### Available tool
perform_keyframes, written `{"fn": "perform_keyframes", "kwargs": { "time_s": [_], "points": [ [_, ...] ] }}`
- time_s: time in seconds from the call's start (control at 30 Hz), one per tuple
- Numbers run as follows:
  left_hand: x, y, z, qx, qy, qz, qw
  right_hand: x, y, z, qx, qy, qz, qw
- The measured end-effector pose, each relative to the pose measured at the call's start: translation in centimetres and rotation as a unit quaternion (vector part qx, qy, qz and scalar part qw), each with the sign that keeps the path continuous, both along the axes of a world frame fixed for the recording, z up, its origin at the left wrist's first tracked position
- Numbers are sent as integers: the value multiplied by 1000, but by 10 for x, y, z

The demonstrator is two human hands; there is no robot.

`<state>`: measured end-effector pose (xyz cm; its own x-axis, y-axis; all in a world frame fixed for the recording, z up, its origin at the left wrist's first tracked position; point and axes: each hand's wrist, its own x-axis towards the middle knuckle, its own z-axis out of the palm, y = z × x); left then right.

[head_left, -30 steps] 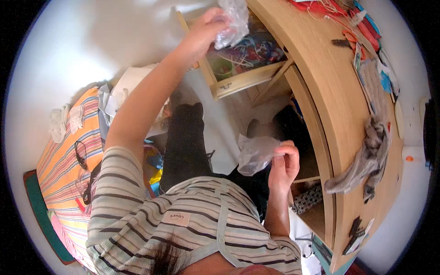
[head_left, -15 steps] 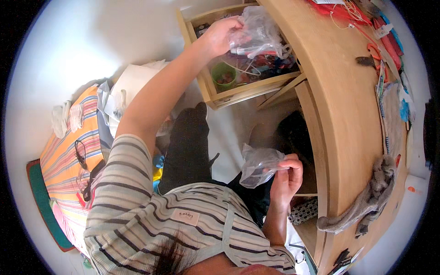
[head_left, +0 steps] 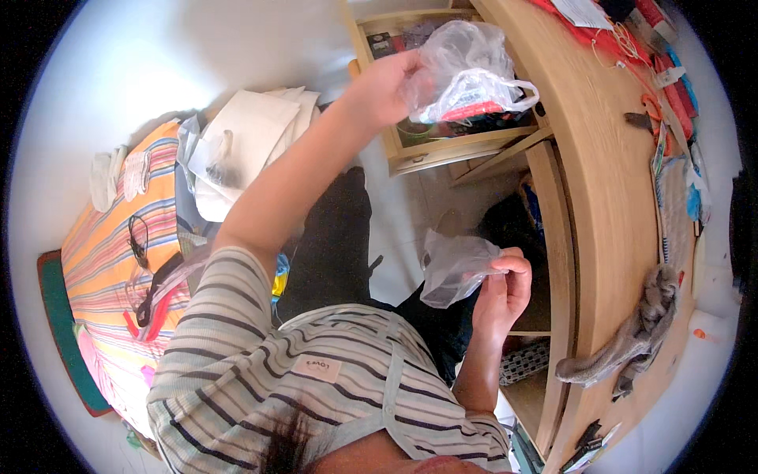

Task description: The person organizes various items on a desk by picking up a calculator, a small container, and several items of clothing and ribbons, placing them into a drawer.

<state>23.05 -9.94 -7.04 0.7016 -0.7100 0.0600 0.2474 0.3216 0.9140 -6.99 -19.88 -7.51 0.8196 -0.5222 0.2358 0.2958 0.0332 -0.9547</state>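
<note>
Over the open wooden drawer (head_left: 426, 156), my left hand (head_left: 395, 88) is closed on a crumpled clear plastic bag (head_left: 466, 49). Below that bag's clear part hangs a white handle loop, with a red patch beside it. My right hand (head_left: 505, 288) pinches the edge of a smaller clear plastic bag (head_left: 456, 268) between thumb and fingers. This one hangs nearer to my body, in front of the dark opening under the desk, and looks limp. Much of the drawer's content is hidden behind the left bag and hand.
A wooden desk top (head_left: 584, 174) runs along the right, with a grey fabric strip (head_left: 624, 340) and red cloth with cords (head_left: 612, 43) on it. To the left are a striped orange cloth (head_left: 118, 229), white gloves (head_left: 105, 182) and white sheets (head_left: 245, 130).
My left hand and its bag have shifted right, and the white loop and red patch show more fully. The right hand keeps its pinch, slightly farther right. The whole view has shifted a little.
</note>
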Motion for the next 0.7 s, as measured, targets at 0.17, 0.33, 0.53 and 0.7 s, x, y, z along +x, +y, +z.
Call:
{"fn": "perform_keyframes", "kwargs": {
  "time_s": [0.17,0.33,0.53,0.7],
  "points": [
    [-7,13,-32,-29,14,-19,999,12,13,20,-57,17,6,998],
    [-106,31,31,100,-345,41,932,31,21,35,-144,25,18,989],
    [-125,40,32,73,-425,-59,900,18,36,30,-65,61,-35,995],
    [-124,44,25,14,-296,-103,950,8,40,35,-11,41,-46,998]
  ]
}}
